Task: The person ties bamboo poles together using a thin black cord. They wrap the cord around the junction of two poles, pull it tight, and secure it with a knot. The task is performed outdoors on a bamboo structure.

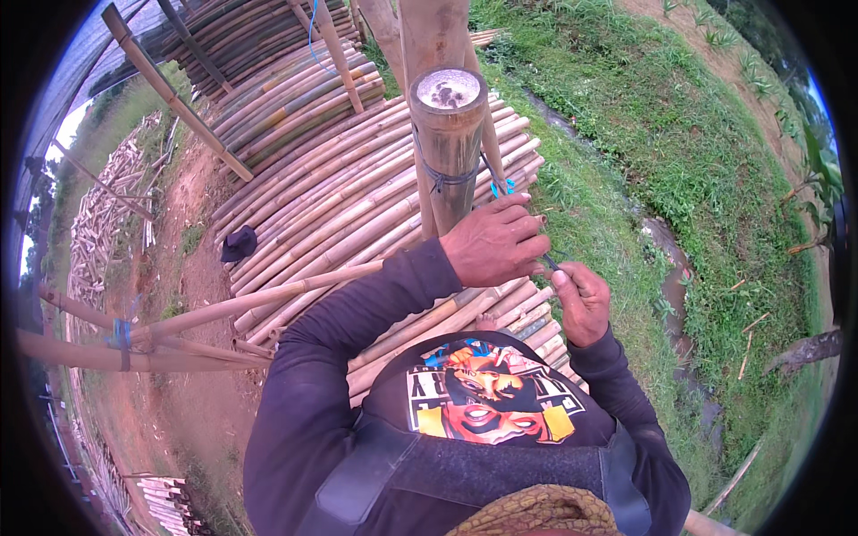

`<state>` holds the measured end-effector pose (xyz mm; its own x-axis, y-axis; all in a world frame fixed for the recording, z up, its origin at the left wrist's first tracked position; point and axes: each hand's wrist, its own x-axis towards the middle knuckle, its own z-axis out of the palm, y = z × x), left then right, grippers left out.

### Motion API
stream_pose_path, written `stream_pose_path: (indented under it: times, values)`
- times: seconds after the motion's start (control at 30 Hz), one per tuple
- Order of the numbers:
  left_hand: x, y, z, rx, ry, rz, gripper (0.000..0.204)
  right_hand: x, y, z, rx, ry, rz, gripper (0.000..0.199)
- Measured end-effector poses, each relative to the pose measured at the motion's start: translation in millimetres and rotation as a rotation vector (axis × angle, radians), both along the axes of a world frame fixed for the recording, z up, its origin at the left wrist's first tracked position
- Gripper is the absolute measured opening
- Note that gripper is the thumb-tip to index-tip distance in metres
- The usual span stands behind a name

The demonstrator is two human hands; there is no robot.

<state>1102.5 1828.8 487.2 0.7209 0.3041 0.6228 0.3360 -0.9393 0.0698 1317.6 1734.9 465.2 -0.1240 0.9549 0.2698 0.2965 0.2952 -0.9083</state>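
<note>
Upright in front of me stands a thick bamboo post (444,134) with a pale, dark-flecked filling in its top. A dark tie (440,178) is wrapped and knotted around it. Just right of the post, my left hand (499,239) is closed, palm down, with bent fingers. Lower and farther right, my right hand (583,302) pinches a short dark strip (550,263) between thumb and fingers. The strip runs up to the left hand's fingers, which hide its other end. A bit of bright blue string (502,188) shows above the left hand.
Rows of bamboo poles (331,192) lie below and behind the post. A horizontal bamboo rail (259,299) crosses at left, near a dark cap-like cloth (239,243). Grass and a narrow water channel (666,259) run along the right. Cut bamboo pieces (112,205) are heaped far left.
</note>
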Motion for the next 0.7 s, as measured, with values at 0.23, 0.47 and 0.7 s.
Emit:
stream_pose_path:
  times: [0.23,0.47,0.7]
  values:
    - [-49,-17,-10,0.000,0.060,-0.033,0.023,-57,-30,2,0.081,0.057,-0.003,0.015]
    - [-70,-28,-4,-0.047,0.186,-0.083,0.023,-74,-46,-7,0.204,-0.117,0.011,0.011]
    - [-90,-74,-49,-1.502,-0.958,0.059,0.040,-146,-2,-38,0.354,-0.214,0.276,0.007]
